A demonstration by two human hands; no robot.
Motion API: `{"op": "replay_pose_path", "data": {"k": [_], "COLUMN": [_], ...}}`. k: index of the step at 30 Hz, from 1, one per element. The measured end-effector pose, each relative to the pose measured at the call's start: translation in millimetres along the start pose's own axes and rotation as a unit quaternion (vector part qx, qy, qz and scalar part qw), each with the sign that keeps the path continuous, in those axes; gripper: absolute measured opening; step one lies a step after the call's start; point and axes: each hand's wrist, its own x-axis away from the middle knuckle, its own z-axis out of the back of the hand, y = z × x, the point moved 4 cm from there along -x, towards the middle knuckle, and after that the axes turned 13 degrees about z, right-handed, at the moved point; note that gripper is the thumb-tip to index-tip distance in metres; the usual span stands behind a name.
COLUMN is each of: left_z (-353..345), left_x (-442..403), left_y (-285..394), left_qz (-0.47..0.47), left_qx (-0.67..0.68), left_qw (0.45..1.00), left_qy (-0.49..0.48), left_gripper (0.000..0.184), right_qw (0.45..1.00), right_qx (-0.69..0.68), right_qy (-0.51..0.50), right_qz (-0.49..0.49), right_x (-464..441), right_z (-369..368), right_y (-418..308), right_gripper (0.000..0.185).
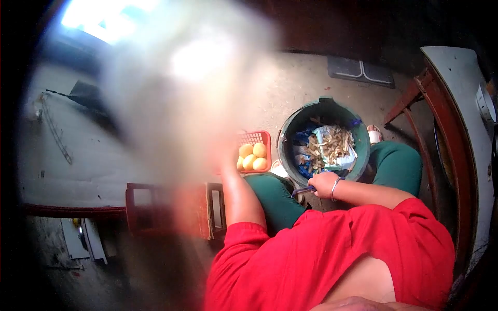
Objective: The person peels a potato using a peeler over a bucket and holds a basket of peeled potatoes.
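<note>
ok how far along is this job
Partly done, it seems: brown peel-like strips lie in the green bin, and yellow, seemingly peeled produce sits in the red basket. The right hand grips a dark blue tool; blur hides anything in the left. No unpeeled pieces show, so what's left is unclear.

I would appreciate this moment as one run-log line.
right hand: gripping dark tool | left hand: blurred near red basket, grip unclear | basket: yellow fruit | green bin: pale scraps inside

White tabletop (pixel 78 171), red wooden frame (pixel 450 114), dark flat object (pixel 340 68)
</note>
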Motion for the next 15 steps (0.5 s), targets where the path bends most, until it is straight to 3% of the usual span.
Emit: {"op": "replay_pose_path", "data": {"k": [7,9,10,11,13,15], "left_z": [0,-1,-3,-3,-8,-2], "left_x": [-5,-9,-7,-6,-17,-12], "left_y": [2,-4,-9,-10,-23,-18], "left_qz": [-0.035,0.045,0.137,0.137,-0.003,-0.052], "left_qx": [-0.016,0.017,0.068,0.068,-0.039,-0.069], "left_qw": [0.999,0.997,0.98,0.98,0.999,0.996], "left_qy": [0.014,-0.056,-0.126,-0.126,-0.016,0.017], "left_gripper": [0.029,0.029,0.029,0.029,0.028,0.028], "right_qw": [0.999,0.999,0.998,0.998,0.995,0.996], "right_qx": [-0.026,-0.041,-0.056,-0.055,-0.085,-0.077], "right_qy": [0.023,0.028,0.033,0.034,0.04,0.037], "right_qz": [-0.009,-0.016,-0.023,-0.023,-0.031,-0.027], "right_x": [1,0,-1,-2,-3,-7], "right_z": [-1,-5,-7,-9,-11,-13], "right_y": [-2,1,4,5,8,9], "right_gripper": [0.024,0.025,0.026,0.026,0.03,0.031]}}
